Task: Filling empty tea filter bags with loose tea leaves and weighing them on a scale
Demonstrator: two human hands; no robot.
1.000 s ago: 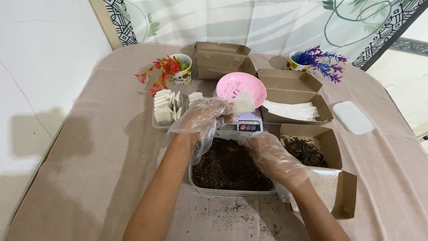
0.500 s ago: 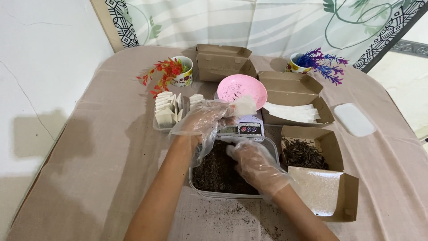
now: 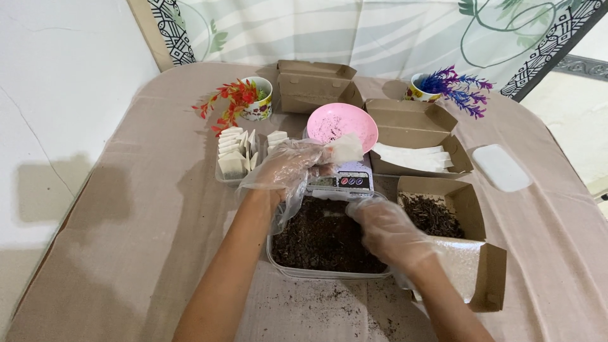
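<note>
Right hand [image 3: 387, 229], in a loose clear glove: fingers curled down into the dark loose tea in the clear tub [image 3: 285, 269], pinching; whether it has a load I can't tell. Half a second ago it sat lower and nearer the tub's middle; now it's up at the right rim, so it reads as a scoop in progress. Left hand [image 3: 292, 166] unchanged: fingers closed on a small white sachet [image 3: 346, 149], held over the scale [image 3: 345, 180], just in front of the pink bowl [image 3: 342, 125].

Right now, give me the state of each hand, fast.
Left hand: gloved, closed on a small white sachet above the scale.
Right hand: gloved, fingers curled down into the dark loose tea; whether it grips any cannot be told.
</note>
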